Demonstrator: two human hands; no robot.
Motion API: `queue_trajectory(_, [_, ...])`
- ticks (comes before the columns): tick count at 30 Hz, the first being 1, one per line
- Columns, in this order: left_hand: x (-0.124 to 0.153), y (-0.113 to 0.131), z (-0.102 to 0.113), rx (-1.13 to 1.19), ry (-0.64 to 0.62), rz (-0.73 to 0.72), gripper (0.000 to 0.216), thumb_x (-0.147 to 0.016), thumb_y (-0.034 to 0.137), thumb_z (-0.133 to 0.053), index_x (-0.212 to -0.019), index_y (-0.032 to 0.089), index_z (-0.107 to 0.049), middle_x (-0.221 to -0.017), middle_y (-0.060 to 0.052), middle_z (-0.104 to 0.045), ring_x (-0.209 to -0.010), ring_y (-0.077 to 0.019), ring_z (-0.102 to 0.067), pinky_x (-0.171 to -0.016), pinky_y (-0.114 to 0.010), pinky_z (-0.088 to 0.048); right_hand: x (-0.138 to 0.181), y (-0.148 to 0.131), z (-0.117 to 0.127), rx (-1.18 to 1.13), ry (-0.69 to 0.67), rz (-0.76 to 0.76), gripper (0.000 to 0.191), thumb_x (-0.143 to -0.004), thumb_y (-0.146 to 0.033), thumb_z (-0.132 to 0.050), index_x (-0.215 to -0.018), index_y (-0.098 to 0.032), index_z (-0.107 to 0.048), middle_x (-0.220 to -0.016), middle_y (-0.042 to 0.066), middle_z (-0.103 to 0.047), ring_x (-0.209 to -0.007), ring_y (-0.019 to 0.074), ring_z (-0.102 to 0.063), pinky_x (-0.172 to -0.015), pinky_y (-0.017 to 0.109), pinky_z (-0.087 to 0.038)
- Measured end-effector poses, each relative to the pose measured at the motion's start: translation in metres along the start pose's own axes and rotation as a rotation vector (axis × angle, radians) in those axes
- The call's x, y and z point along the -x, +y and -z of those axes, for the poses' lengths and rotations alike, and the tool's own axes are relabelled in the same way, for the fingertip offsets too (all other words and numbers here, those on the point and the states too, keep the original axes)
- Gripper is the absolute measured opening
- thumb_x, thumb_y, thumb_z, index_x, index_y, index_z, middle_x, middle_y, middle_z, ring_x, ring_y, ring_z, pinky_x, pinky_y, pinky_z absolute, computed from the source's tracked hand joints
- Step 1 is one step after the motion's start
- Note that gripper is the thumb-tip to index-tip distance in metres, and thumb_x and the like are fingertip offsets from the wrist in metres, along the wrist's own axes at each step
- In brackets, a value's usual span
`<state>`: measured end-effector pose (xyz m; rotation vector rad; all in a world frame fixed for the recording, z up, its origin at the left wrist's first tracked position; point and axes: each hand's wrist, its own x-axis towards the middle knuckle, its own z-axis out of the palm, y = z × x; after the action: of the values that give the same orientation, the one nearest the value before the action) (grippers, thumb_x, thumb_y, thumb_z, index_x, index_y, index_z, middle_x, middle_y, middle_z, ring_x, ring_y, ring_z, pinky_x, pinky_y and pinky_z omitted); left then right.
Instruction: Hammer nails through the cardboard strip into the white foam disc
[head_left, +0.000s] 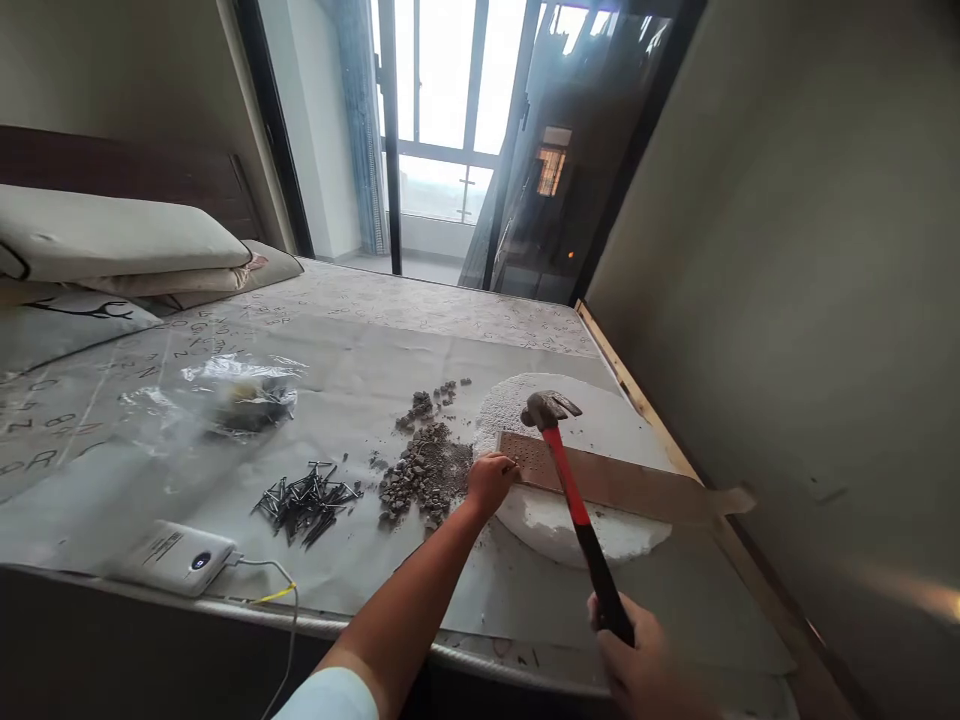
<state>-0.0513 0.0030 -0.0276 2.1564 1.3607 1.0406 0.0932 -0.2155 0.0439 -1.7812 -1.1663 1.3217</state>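
Observation:
My right hand (645, 665) grips the black end of a red-handled claw hammer (574, 490), whose steel head hovers just above the far end of a flat wooden strip (622, 485). The strip lies across a round white foam block (592, 530) on the covered bed. My left hand (491, 482) is pinched at the strip's left end, fingers closed on something too small to make out, probably a nail. The wood there shows several small holes or nail heads.
A pile of dark rubble (424, 470) lies left of the foam, then a heap of black nails (304, 498). A white power bank (176, 557) with a cable sits near the front edge. A crumpled clear bag (240, 395) and pillows (112, 245) lie left; a wall stands right.

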Motion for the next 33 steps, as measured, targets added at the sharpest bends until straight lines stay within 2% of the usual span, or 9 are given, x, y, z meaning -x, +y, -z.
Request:
queue_trajectory(5, [-0.003, -0.001, 0.000, -0.025, 0.020, 0.024, 0.016, -0.076, 0.021, -0.058, -0.065, 0.019, -0.069, -0.069, -0.003, -0.066, -0.072, -0.0141, -0.056, -0.068, -0.024, -0.040, -0.008, 0.004, -0.005, 0.006, -0.007, -0.086, 0.005, -0.062, -0.020, -0.042, -0.065, -0.021, -0.038, -0.044, -0.009, -0.025, -0.037, 0.0067, -0.025, -0.040, 0.021, -0.022])
queue_trajectory(10, [-0.006, -0.001, 0.005, 0.069, -0.001, 0.022, 0.012, -0.074, 0.024, -0.059, -0.075, 0.020, -0.070, -0.076, -0.003, -0.066, -0.076, -0.0142, -0.057, -0.070, -0.024, -0.041, -0.006, -0.001, 0.004, -0.002, 0.062, -0.021, 0.007, -0.064, -0.020, -0.044, -0.070, -0.020, -0.041, -0.044, -0.009, -0.028, -0.037, 0.0065, -0.027, -0.041, 0.021, -0.024])
queue_trajectory(13, [-0.006, 0.000, 0.010, 0.206, 0.013, 0.103, 0.017, -0.072, 0.021, -0.054, -0.078, 0.018, -0.069, -0.078, -0.004, -0.065, -0.072, -0.0135, -0.057, -0.066, -0.023, -0.041, -0.008, -0.001, 0.004, 0.011, 0.054, -0.031, 0.007, -0.064, -0.018, -0.042, -0.069, -0.020, -0.040, -0.043, -0.010, -0.027, -0.036, 0.0067, -0.028, -0.040, 0.020, -0.023])
queue_trajectory(17, [-0.006, 0.000, 0.013, 0.326, 0.057, 0.246, 0.016, -0.069, 0.018, -0.045, -0.073, 0.016, -0.061, -0.067, 0.000, -0.059, -0.064, -0.0130, -0.052, -0.060, -0.023, -0.039, -0.013, 0.002, -0.003, 0.053, -0.005, -0.111, 0.008, -0.060, -0.014, -0.039, -0.064, -0.021, -0.037, -0.040, -0.010, -0.025, -0.033, 0.0073, -0.026, -0.037, 0.022, -0.020])
queue_trajectory(23, [-0.008, -0.003, 0.011, 0.371, 0.063, 0.283, 0.014, -0.066, 0.019, -0.040, -0.069, 0.018, -0.053, -0.061, 0.002, -0.051, -0.061, -0.0126, -0.047, -0.058, -0.023, -0.036, -0.004, -0.009, 0.002, -0.032, 0.019, 0.008, 0.007, -0.064, -0.016, -0.041, -0.069, -0.021, -0.039, -0.041, -0.010, -0.025, -0.034, 0.0067, -0.025, -0.039, 0.021, -0.021])
queue_trajectory(29, [-0.008, -0.007, 0.009, 0.427, 0.055, 0.314, 0.013, -0.067, 0.022, -0.037, -0.069, 0.019, -0.049, -0.058, 0.003, -0.047, -0.057, -0.0123, -0.045, -0.054, -0.023, -0.035, -0.014, -0.001, -0.008, 0.039, -0.010, -0.104, 0.011, -0.060, -0.010, -0.039, -0.061, -0.021, -0.035, -0.042, -0.009, -0.025, -0.037, 0.0068, -0.026, -0.041, 0.022, -0.021])
queue_trajectory(33, [-0.009, -0.009, 0.005, 0.412, 0.086, 0.296, 0.012, -0.067, 0.019, -0.037, -0.067, 0.018, -0.049, -0.060, 0.002, -0.048, -0.059, -0.0123, -0.046, -0.056, -0.022, -0.036, -0.012, -0.002, -0.005, 0.048, 0.020, -0.005, 0.009, -0.062, -0.011, -0.038, -0.063, -0.020, -0.038, -0.043, -0.009, -0.028, -0.039, 0.0066, -0.027, -0.043, 0.022, -0.022])
